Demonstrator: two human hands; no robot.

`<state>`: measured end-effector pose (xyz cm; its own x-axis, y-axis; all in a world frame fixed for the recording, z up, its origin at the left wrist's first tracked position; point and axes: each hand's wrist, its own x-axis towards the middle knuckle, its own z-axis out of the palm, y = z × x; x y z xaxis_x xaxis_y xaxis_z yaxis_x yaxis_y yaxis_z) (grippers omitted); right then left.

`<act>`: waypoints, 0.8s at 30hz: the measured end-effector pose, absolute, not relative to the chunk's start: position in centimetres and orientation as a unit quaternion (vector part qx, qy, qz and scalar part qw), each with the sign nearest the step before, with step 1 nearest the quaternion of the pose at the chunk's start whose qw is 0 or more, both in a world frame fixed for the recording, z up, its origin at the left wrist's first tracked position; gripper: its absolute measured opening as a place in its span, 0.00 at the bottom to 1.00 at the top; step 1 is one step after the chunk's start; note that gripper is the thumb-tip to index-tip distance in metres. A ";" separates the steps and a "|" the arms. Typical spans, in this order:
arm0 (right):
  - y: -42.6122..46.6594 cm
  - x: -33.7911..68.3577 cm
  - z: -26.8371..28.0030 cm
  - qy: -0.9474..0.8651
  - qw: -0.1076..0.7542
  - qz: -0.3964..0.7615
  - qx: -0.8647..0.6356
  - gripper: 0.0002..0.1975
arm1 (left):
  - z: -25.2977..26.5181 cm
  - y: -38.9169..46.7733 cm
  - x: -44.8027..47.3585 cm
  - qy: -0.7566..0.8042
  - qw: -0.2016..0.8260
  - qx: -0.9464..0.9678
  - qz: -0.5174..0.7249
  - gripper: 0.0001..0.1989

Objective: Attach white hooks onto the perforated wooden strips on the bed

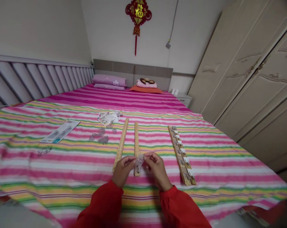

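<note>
A small clear packet [139,161] sits pinched between left hand [123,169] and right hand [156,167] over the middle wooden strip's [136,144] near end, seemingly being opened — next, free its contents. Fitted strip [181,154] at three o'clock; loose clear bits [99,135] at ten, on the bed [219,155].

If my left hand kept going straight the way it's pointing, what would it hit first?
Probably the small clear piece pinched between both hands; the left hand points right and forward at it. Just beyond lies the middle wooden strip, though depth is unclear.
</note>
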<state>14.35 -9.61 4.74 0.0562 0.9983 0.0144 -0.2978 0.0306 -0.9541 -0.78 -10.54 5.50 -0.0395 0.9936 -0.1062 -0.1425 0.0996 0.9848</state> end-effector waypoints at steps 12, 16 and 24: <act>-3.6 13.2 1.4 -0.349 0.582 0.586 -0.443 0.10 | 1.8 -5.8 -0.8 0.540 0.548 0.407 0.493 0.13; -3.0 13.2 0.8 -0.352 0.576 0.583 -0.453 0.10 | 1.0 -5.4 -0.9 0.545 0.554 0.413 0.475 0.11; -2.8 12.9 -0.5 -0.367 0.578 0.575 -0.448 0.08 | 1.1 -5.6 -0.8 0.544 0.548 0.419 0.478 0.14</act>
